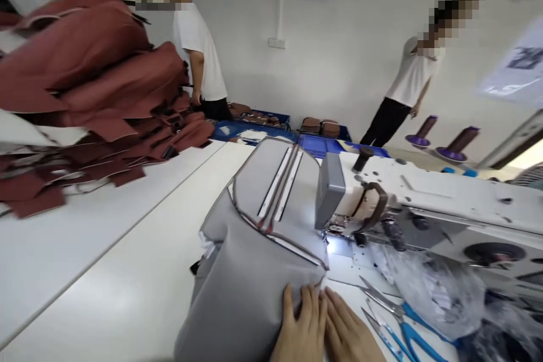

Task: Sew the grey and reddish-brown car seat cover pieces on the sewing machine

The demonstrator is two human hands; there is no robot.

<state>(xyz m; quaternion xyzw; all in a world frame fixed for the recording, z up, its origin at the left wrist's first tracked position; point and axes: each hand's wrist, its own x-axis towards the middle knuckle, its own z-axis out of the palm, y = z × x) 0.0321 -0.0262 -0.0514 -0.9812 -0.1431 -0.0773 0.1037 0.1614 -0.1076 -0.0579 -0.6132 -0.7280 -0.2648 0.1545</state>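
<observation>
A grey upholstery cover (237, 277) with dark piping and two white strips lies across the table, reaching to the needle area of a white sewing machine (445, 181). My left hand (302, 322) rests on the cover's near right part, its fingers stretched out and somewhat apart. Against it lies my right hand (345, 325), fingers extended along the cover's right edge. Both thumbs are hidden. To the right of my hands are blue-handled scissors (407, 314) and a smaller pair of blue-handled snips (384, 331).
A tall pile of reddish-brown covers (93, 79) stands on the white table (139, 271) at left. Crumpled clear plastic (441, 285) lies beneath the machine arm. Behind are blue crates (322, 144), two people in white shirts, and thread spools (460, 144).
</observation>
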